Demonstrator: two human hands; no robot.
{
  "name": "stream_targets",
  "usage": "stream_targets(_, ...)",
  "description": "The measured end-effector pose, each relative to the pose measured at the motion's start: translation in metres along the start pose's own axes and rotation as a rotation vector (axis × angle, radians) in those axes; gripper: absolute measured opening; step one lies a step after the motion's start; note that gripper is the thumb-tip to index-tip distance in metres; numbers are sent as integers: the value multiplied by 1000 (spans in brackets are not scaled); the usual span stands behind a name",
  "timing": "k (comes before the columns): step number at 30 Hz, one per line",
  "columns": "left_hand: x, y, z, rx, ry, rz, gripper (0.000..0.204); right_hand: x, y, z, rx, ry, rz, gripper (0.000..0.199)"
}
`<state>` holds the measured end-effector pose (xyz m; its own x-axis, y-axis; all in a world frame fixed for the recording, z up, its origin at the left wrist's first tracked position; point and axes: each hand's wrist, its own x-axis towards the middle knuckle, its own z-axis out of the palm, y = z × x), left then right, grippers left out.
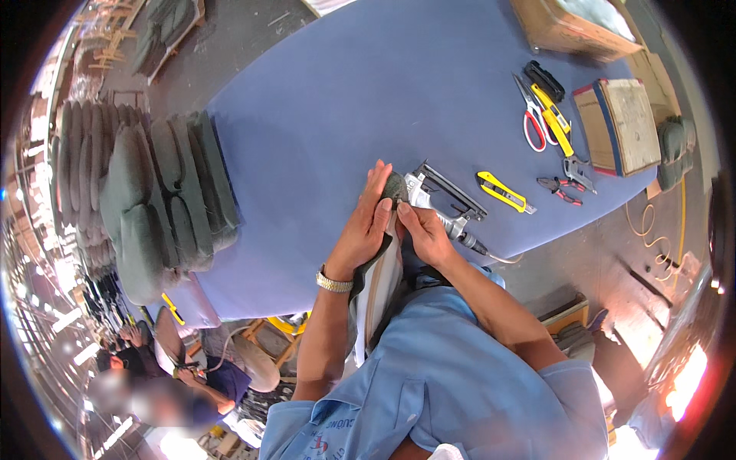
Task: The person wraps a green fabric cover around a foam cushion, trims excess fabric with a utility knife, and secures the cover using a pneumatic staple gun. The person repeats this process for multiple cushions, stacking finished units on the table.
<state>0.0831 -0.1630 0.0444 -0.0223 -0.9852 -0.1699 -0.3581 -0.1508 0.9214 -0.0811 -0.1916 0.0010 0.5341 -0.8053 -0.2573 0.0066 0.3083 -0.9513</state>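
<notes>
I hold a dark green upholstered pad [395, 186] on edge in front of my body, its pale underside [382, 277] running down toward my shirt. My left hand [366, 226] lies along the pad's left side, fingers straight and thumb pressed on its upper end. From the other side my right hand [426, 236] pinches the same end between thumb and curled fingers; the fingertips are partly hidden. Just beyond the right hand, a silver and black staple gun [445, 196] lies on the blue-covered table [330, 100] with an air hose fitting attached.
Stacked green pads [165, 195] stand at the table's left. On the right lie a yellow utility knife [504, 192], scissors [533, 115], pliers [562, 188] and a box [617, 126]. An open carton [575, 31] sits at the far right. Another person [180, 376] works at lower left.
</notes>
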Motion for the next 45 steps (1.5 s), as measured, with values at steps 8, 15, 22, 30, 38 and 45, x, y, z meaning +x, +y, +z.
stream_targets(8, -19, 30, 18, 468, 78, 66, 61, 9, 18, -3, 165, -57, -62, 57)
stream_targets(15, -40, 40, 31, 665, 183, 75, 57, 9, 16, -4, 181, -58, -131, 57)
stream_targets(22, -45, 35, 46, 788, 370, 80, 44, 0, -12, -27, 80, -175, -62, 50)
stream_targets(30, -42, 33, 48, 760, 449, 80, 38, -16, 51, -67, -1012, 86, -229, 50)
stream_targets(38, -42, 29, 41, 750, 485, 111, 38, 7, 39, -61, -1006, 13, 1, 68)
stream_targets(45, -43, 29, 47, 704, 475, 84, 37, -16, -66, -107, -727, 193, 141, 55)
